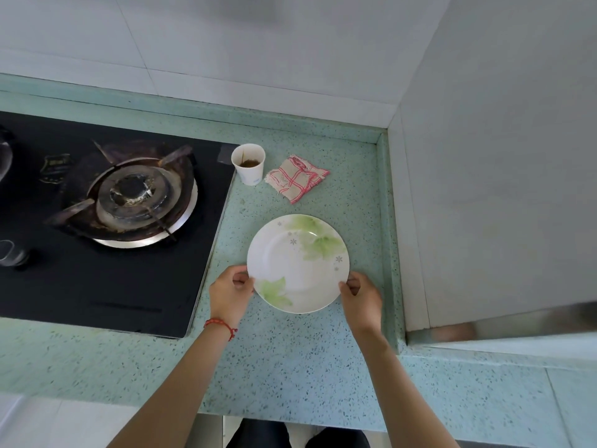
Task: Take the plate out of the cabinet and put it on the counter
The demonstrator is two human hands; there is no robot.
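A white plate [297, 263] with green leaf prints sits over the speckled green counter [281, 360], to the right of the stove. My left hand [231, 294] pinches the plate's left rim with thumb and fingers. My right hand [360, 297] pinches the right rim the same way. The plate looks level; whether it rests fully on the counter or hovers just above it I cannot tell. No cabinet is in view.
A black gas stove [106, 227] with a worn burner [135, 195] fills the left. A paper cup [248, 163] with brown liquid and a folded red-checked cloth [295, 177] lie behind the plate. A white tiled wall [484, 189] stands at the right.
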